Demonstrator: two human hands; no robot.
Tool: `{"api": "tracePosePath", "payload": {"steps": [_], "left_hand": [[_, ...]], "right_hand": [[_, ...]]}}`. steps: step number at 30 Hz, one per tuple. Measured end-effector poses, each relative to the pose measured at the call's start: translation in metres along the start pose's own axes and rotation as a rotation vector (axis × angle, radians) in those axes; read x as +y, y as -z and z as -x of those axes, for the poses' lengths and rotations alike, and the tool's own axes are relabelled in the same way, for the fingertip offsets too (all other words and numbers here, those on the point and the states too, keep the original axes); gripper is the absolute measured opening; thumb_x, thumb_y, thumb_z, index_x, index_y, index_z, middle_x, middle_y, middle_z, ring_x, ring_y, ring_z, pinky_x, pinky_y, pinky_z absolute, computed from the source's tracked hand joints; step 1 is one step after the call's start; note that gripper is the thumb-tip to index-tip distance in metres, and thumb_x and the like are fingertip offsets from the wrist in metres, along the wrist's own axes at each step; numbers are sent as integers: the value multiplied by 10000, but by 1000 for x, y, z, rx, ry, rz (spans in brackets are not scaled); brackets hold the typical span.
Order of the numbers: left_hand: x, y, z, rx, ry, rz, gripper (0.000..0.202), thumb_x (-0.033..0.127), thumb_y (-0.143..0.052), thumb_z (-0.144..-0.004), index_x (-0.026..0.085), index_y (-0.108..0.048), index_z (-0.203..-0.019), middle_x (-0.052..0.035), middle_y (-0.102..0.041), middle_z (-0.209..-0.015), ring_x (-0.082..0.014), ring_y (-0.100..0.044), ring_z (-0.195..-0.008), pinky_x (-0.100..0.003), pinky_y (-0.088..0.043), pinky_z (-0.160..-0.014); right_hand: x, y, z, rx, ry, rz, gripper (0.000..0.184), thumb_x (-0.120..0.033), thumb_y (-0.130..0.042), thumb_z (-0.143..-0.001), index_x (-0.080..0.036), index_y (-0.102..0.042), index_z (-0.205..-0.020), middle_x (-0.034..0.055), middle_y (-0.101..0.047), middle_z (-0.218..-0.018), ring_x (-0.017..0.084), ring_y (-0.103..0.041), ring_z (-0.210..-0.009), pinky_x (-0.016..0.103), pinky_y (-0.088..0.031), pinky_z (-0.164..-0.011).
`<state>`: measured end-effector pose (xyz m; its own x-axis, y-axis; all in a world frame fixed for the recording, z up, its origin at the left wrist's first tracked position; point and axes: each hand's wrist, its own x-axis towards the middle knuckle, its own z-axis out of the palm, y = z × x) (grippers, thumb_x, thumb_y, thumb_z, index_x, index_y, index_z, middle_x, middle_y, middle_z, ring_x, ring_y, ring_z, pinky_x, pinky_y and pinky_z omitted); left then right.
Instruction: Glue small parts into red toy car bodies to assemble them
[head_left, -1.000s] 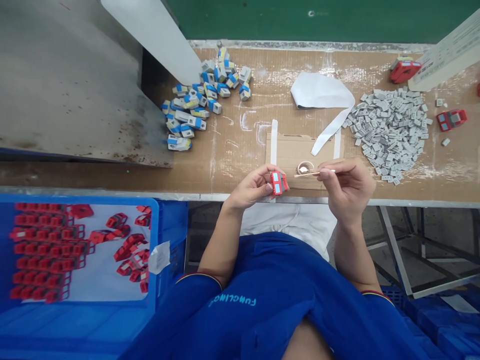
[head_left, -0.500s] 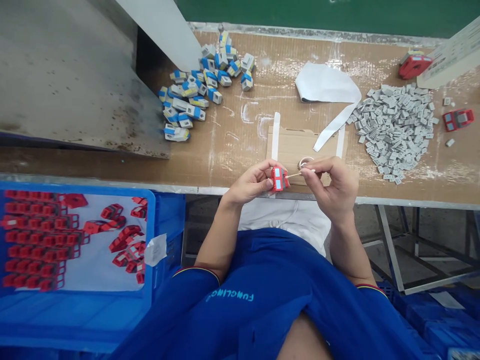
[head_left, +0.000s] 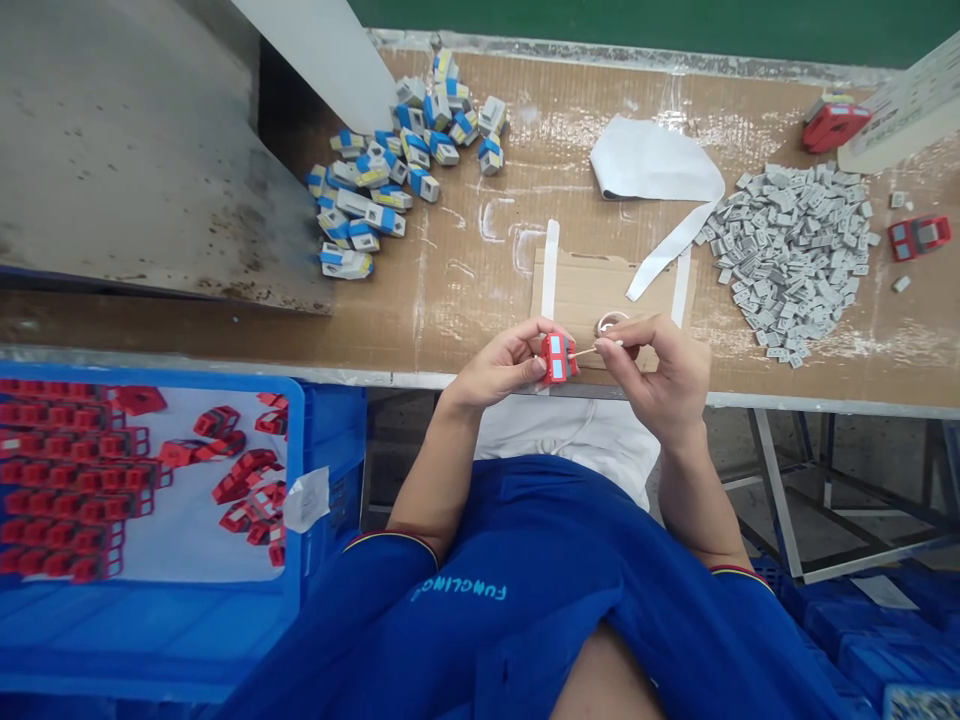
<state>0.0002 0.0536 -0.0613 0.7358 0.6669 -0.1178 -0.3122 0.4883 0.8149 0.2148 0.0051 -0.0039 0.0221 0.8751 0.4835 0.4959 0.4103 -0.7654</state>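
My left hand (head_left: 504, 366) grips a small red toy car body (head_left: 556, 357) with light blue windows, held just above the table's front edge. My right hand (head_left: 660, 372) pinches a thin wooden stick (head_left: 586, 350) whose tip touches the right side of the red piece. A small round ring-shaped dish (head_left: 609, 324) sits on a taped cardboard pad (head_left: 581, 285) just behind my fingers.
A heap of small grey parts (head_left: 795, 255) lies at the right, with red toy cars (head_left: 919, 236) beyond it. Blue, white and yellow pieces (head_left: 397, 175) are piled at the back left. A blue crate (head_left: 150, 520) of red parts stands at lower left. White paper (head_left: 652, 165) lies behind the pad.
My right hand moved left from the small dish, bringing the stick's tip against the red piece. My left hand kept the piece nearly still.
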Motion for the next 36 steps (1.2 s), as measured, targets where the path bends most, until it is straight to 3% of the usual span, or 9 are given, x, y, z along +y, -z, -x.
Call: {"api": "tracePosePath", "payload": {"steps": [8,14,20,24,36], "left_hand": [[-3,2,0,-24,-31,-6,444,491,-859,-929,166,-712,-1194,-72,-791,-918,-81,-583,-608,-210,-477,-600],[-5,3,-2,-4,-39,3,452,508,-857,-925,176,-747,-1212,-75,-786,-924,-97,-622,-628,-203,-473,-571],[-3,1,-2,50,-15,-24,535,567,-877,-887,162,-755,-1214,-59,-763,-884,-79,-568,-576,-215,-445,-559],[-1,0,-2,59,-2,-33,556,592,-883,-870,166,-754,-1203,-48,-744,-842,-81,-539,-552,-236,-431,-557],[0,0,-1,18,-3,14,562,554,-866,-908,196,-617,-1263,-14,-730,-833,-96,-614,-593,-227,-491,-597]], "right_hand": [[-2,0,-3,-16,80,-2,146,-230,-721,-1038,-261,-650,-915,-40,-764,-769,119,-669,-606,261,-533,-559],[0,-2,-2,-4,138,47,153,-249,-711,-1047,-262,-644,-910,-24,-769,-806,140,-687,-672,284,-551,-630],[1,1,-2,-120,50,64,266,-372,-634,-1089,-267,-607,-846,-11,-732,-773,161,-674,-694,339,-567,-700],[1,-1,-5,-126,52,69,246,-363,-620,-1087,-275,-597,-858,10,-749,-815,179,-689,-734,350,-557,-704],[0,-1,-7,-126,158,28,206,-277,-667,-1070,-269,-591,-879,-23,-742,-794,152,-683,-715,319,-551,-716]]}}
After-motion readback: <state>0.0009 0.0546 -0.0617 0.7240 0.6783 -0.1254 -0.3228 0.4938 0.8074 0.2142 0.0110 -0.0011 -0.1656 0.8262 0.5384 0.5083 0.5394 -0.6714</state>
